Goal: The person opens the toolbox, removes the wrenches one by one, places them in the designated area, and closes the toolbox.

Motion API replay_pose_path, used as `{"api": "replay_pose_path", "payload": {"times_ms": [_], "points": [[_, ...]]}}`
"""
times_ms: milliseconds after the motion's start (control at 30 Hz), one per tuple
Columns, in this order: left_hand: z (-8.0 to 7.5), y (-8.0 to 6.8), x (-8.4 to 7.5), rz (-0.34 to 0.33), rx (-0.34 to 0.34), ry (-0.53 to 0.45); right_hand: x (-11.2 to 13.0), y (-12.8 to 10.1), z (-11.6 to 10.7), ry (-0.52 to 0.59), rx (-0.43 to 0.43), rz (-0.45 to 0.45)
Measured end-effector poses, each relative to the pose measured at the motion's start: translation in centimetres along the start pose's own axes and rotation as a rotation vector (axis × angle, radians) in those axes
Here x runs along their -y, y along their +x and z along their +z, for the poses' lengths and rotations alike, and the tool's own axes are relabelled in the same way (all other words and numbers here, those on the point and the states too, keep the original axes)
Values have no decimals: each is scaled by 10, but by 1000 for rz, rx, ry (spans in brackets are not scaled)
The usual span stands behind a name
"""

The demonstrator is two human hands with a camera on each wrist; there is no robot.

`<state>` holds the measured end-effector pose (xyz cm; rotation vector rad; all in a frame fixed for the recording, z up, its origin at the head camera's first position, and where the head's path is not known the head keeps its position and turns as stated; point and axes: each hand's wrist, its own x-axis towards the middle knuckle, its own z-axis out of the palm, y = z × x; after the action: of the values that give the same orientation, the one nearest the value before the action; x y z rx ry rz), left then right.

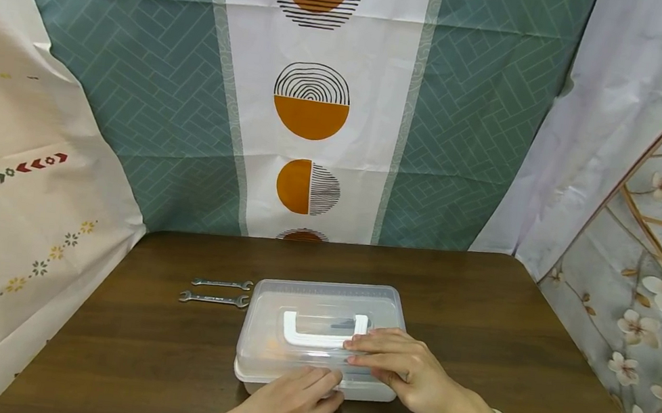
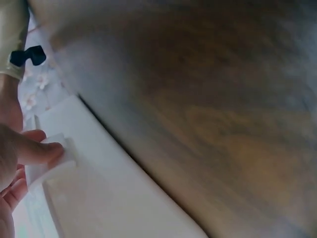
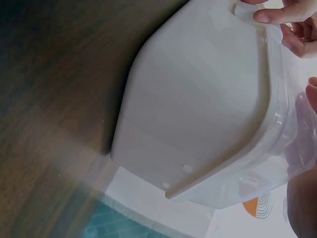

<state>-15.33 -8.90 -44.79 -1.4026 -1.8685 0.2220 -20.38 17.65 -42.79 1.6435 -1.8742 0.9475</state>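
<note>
A plastic storage box (image 1: 271,302) with a clear lid and a white carry handle (image 1: 312,339) sits on the table before me. At its front, my left hand (image 1: 290,406) pinches the white latch (image 2: 54,163), thumb on the outer face and fingers tucked behind. The right wrist view also catches this latch (image 3: 245,12) between thumb and fingers. My right hand (image 1: 404,368) lies over the lid's right side, fingers extended, fingertips at the handle's right end. Dim shapes show through the lid; what they are is blurred.
Two metal open-end wrenches, the upper wrench (image 1: 222,283) and the lower wrench (image 1: 213,299), lie left of the box on the dark wooden table (image 1: 477,318). Patterned cloths hang behind the table, with a teal-and-white cloth (image 1: 482,115) at the back.
</note>
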Motion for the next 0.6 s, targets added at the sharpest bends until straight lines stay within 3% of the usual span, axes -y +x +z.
{"api": "replay_pose_path", "payload": {"times_ms": [167,233,433,600], "points": [[-8,2,3,-56,88,-152,1,-1,-3,63,25,46],[-10,3,6,-78,84,-204,0,0,-6,121,25,69],[-14,4,18,-122,-39,-315,-5,3,-13,263,-27,122],[-19,6,32,-226,-161,-481,-9,5,-21,246,-91,110]]}}
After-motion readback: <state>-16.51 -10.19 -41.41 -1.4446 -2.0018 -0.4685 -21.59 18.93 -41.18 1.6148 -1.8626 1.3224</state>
